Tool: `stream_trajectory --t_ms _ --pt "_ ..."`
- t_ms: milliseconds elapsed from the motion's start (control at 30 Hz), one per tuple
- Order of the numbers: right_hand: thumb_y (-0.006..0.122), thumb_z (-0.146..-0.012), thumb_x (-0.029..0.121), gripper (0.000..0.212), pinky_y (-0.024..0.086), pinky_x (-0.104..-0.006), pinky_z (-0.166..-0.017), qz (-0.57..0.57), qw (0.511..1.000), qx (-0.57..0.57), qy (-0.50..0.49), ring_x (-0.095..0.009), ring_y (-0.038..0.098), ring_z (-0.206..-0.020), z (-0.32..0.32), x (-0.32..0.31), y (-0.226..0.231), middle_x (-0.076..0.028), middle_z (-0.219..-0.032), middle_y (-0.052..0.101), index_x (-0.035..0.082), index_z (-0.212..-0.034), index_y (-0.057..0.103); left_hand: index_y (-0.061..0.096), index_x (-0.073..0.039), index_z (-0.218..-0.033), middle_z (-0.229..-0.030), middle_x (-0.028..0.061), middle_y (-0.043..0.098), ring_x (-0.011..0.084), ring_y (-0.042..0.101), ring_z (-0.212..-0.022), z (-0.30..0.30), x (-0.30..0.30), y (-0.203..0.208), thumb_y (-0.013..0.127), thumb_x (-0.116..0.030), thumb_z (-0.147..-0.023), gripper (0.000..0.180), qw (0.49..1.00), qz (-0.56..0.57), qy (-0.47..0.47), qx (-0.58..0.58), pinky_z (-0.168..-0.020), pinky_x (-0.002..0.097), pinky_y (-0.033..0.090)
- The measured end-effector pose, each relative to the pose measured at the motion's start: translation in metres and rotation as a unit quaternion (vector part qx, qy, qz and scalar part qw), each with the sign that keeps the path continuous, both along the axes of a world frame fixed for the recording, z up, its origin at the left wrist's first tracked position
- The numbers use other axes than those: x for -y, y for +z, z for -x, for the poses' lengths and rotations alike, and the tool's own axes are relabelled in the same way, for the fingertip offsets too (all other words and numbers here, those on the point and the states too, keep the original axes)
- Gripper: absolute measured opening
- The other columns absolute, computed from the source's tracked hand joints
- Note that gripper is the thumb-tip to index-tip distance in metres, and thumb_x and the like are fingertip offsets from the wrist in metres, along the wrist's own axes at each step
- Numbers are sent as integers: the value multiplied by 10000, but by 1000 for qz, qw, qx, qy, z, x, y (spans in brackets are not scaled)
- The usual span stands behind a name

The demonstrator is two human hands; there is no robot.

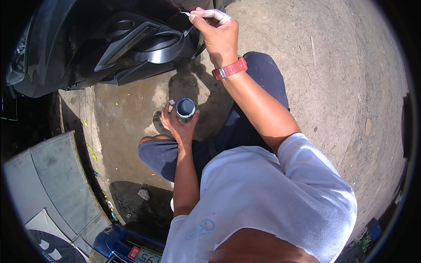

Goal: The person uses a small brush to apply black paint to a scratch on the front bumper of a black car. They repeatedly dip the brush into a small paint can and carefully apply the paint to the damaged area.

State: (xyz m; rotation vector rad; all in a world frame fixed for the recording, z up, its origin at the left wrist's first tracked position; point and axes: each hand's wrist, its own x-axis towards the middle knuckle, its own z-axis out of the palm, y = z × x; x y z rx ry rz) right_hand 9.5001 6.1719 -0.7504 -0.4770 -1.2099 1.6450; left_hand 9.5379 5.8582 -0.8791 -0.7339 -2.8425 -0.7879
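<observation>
Can (pixel 185 108), open end up, over the floor (pixel 333 87) near the edge of the panel (pixel 83 44), in wraparound grip of left hand (pixel 179 126), seemingly to keep it level; white sliver (pixel 185 13), fingertip-pinched in right hand (pixel 218 33) beside the panel, seemingly for fine control.

One left hand (pixel 178 125), one right hand (pixel 215 26), and that makes two for us! We've got one round container (pixel 185 108), only the one, and one pale sliver (pixel 185 13). We count one red wristwatch (pixel 230 69), one white shirt (pixel 254 184), one left knee (pixel 160 158), one right knee (pixel 267 74). Here's one black vehicle body (pixel 83 41)! On we go: one grey panel (pixel 66 162), one licence plate (pixel 149 257), one pale lump of rubble (pixel 143 193), and at least two yellow scraps (pixel 91 152) for our tally!
</observation>
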Motion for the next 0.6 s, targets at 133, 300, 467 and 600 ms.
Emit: stream_trajectory --t_ms 133,300,467,600 --pt "905 -996 19 130 613 -343 -1118 -2 1000 4 -1 -204 799 -1243 0 0 1 -118 -1159 879 -17 -1121 893 784 -30 -1310 -1688 139 562 448 397 -1612 0 0 0 1072 -403 -678 788 1000 1 -1 -5 -1341 639 298" --pt "904 -998 20 128 611 -347 -1120 -2 1000 -2 -1 -205 799 -1243 0 0 1 -118 -1156 879 -17 -1120 892 783 -31 -1312 -1684 142 564 447 402 -1608 1 0 0 1074 -403 -673 795 1000 0 -4 -7 -1340 638 298" --pt "907 -995 22 130 614 -335 -1105 -13 1000 10 -5 -200 804 -1224 0 1 2 -118 -1152 879 -14 -1120 894 785 -28 -1320 -1682 148 565 446 405 -1604 0 -1 1 1074 -404 -674 802 1000 0 3 -4 -1338 635 302" --pt "912 -991 31 142 621 -310 -1052 -6 1000 9 -12 -171 806 -1139 -1 0 4 -121 -1150 880 -20 -1122 893 787 -21 -1318 -1686 148 560 448 405 -1603 1 0 0 1075 -407 -677 801 1000 -3 -5 -5 -1335 635 308"
